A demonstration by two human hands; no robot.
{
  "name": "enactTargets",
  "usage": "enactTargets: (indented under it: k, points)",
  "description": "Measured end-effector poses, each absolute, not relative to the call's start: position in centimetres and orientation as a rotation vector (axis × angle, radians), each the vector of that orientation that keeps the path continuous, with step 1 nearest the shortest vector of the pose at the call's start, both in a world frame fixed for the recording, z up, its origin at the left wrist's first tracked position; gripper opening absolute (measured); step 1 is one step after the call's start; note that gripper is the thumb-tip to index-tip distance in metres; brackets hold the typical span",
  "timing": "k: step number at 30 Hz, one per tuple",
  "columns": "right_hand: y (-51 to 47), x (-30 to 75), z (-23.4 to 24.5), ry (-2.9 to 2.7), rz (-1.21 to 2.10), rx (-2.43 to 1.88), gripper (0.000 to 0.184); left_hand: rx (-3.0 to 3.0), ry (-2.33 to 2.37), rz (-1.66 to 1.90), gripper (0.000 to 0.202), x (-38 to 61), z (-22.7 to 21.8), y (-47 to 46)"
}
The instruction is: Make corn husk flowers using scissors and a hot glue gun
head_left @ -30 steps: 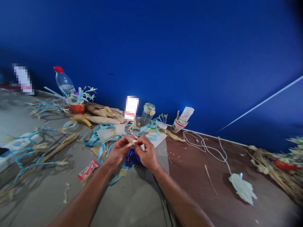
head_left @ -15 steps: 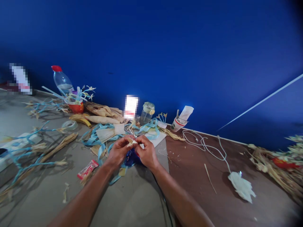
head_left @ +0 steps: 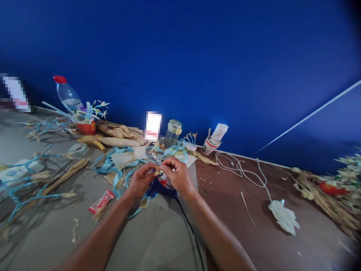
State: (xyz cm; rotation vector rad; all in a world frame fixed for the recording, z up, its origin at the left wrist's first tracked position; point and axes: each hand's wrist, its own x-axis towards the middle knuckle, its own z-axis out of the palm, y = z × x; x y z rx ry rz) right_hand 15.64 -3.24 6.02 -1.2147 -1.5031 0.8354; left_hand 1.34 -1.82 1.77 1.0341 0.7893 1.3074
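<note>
Both my hands meet over the middle of the table. My left hand [head_left: 140, 181] and my right hand [head_left: 177, 175] each pinch a small tan piece of dried husk [head_left: 156, 170] between fingertips. Just below the hands lies a dark blue tool [head_left: 158, 187] with a red part, and a black cord [head_left: 188, 229] runs from it toward me. Light blue ribbon strips [head_left: 118, 175] curl on the grey tabletop [head_left: 158, 241] around the hands.
Along the blue wall stand a red-capped bottle [head_left: 65, 94], an orange cup with craft flowers [head_left: 86, 127], a glass jar [head_left: 172, 132] and a paper cup [head_left: 209, 145]. Dried husks [head_left: 120, 131], a tape roll [head_left: 78, 148], a white cable [head_left: 242, 169], a white leaf shape [head_left: 283, 216] and a straw pile [head_left: 327, 195] lie about.
My right hand has lifted slightly, with the husk piece still pinched by both hands. The view has shifted a little, so the table items sit slightly left and higher.
</note>
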Motion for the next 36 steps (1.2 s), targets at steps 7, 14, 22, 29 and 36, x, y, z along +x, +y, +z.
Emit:
enactTargets:
  k: [7, 14, 22, 29, 36]
  points:
    - [-2.9, 15.7, 5.1, -1.385, 1.062, -1.188, 0.016, 1.004, 0.777, 1.349, 0.015, 1.2, 1.8, -1.8]
    - [-3.2, 14.9, 5.1, -1.258, 1.216, -1.153, 0.021, 0.838, 0.686, 1.351, 0.02, 1.4, 1.3, -1.8]
    - [-2.9, 15.2, 5.2, -1.17, 1.246, -1.123, 0.023, 0.649, 0.561, 1.337, 0.022, 1.0, 1.9, -1.6]
    - [-2.3, 16.3, 4.6, -1.421, 0.71, -1.358, 0.032, 0.608, 0.574, 1.336, 0.021, 0.5, 1.3, -1.2]
    - [-2.5, 16.0, 4.4, -1.604, 0.442, -1.289, 0.025, 0.598, 0.544, 1.32, 0.019, 0.5, 0.9, -1.2]
